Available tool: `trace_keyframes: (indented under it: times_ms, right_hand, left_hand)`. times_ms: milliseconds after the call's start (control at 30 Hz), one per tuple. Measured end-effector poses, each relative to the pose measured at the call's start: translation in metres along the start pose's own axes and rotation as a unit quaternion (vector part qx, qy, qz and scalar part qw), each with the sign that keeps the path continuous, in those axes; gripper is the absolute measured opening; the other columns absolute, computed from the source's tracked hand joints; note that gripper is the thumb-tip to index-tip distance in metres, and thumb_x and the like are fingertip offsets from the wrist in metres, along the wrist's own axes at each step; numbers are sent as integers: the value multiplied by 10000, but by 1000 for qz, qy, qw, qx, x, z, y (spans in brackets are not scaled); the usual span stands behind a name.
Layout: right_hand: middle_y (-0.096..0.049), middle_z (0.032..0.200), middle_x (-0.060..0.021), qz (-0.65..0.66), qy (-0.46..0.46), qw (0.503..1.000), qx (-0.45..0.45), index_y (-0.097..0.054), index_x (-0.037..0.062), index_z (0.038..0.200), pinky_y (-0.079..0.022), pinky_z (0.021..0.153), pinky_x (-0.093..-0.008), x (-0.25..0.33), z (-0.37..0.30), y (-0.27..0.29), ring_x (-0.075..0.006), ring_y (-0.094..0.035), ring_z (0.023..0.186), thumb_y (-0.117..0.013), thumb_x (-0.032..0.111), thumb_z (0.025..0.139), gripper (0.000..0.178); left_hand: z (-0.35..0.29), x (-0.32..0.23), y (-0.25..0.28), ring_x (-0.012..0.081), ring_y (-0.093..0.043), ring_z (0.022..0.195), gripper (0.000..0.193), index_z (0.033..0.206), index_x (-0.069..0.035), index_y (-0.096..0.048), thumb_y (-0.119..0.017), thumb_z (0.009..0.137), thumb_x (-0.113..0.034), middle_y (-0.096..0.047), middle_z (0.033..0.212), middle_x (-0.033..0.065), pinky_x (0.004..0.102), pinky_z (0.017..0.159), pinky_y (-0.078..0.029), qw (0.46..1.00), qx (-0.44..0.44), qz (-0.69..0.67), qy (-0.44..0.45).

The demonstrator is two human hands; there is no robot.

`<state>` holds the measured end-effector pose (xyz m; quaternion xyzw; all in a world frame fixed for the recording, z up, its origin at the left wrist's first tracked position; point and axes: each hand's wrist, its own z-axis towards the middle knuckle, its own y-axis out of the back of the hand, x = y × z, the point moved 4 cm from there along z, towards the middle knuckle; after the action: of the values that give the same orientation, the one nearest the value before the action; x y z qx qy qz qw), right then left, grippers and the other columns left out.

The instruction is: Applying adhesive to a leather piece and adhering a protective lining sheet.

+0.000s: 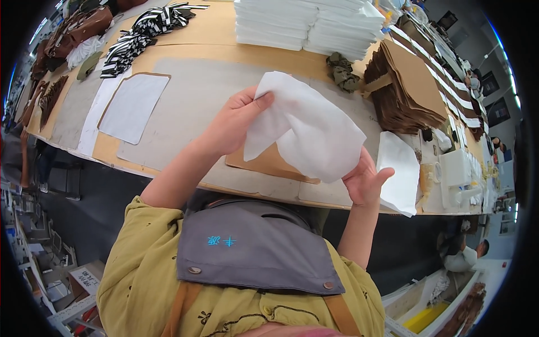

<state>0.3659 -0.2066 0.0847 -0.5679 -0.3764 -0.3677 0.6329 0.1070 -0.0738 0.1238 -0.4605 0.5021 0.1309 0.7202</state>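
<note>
A thin white sheet of soft, cloth-like material (320, 129) hangs in a curve above the table, folded over on itself near its left end. My left hand (241, 118) pinches its upper left corner between thumb and fingers. At the sheet's lower right edge, my right hand (365, 178) touches it from behind, thumb stretched away and fingertips partly hidden. Below the raised sheet lies a flat brown panel (264, 164), mostly covered from view. Just right of my right hand, another white sheet (400, 174) lies at the table's front edge.
Tall white stacks (303, 28) stand at the back. A pile of brown panels (412, 81) is at the right, beside a crumpled olive cloth (342, 72). On the left are a white sheet on a brown panel (135, 106) and black-and-white strips (163, 21). A person (463, 255) sits at lower right.
</note>
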Motion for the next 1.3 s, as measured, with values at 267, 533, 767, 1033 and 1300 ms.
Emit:
trace_keyframes:
  times_ms: [267,533,767,1033,1300]
  right_hand:
    - [-705,1133,-67,-300,40,941,-151,-635,-28,1252,-483,921,-275,18,14,-36,-123,-630,1028,-751,178,948,385]
    - [-708,918,-6,-360,253,856,-271,-665,-40,1141,-454,684,-197,101,28,-81,-38,-564,760,-684,170,999,255]
    - [-723,980,-48,-204,23,948,-242,-676,-40,1142,-500,744,-222,37,47,-39,-69,-632,819,-674,211,1003,287]
    - [-704,1110,-124,-49,-135,963,-226,-607,-51,1233,-546,831,-298,-28,30,-18,-154,-681,943,-678,124,964,329]
    - [-655,1252,-122,-72,-129,957,-249,-531,-40,1344,-511,967,-338,-33,23,-24,-187,-637,1126,-668,55,946,431]
  left_hand:
    - [-5,-38,-2,98,-659,966,329,1262,-22,-659,-548,1078,-271,-714,1090,23,274,862,-538,991,-17,120,-48]
    - [-9,-90,-18,44,-612,718,316,1136,-34,-701,-549,1080,-305,-682,848,-7,223,631,-506,905,-79,371,-194]
    - [-3,-11,31,95,-674,846,376,1168,17,-661,-534,1072,-323,-719,987,75,278,757,-565,960,-162,171,150]
    - [-26,42,58,168,-671,1056,478,1316,18,-568,-525,1063,-386,-661,1214,109,328,902,-564,964,-140,-89,208]
    - [-47,36,48,169,-614,1173,505,1432,10,-476,-633,1016,-230,-610,1312,113,335,966,-528,973,-137,45,180]
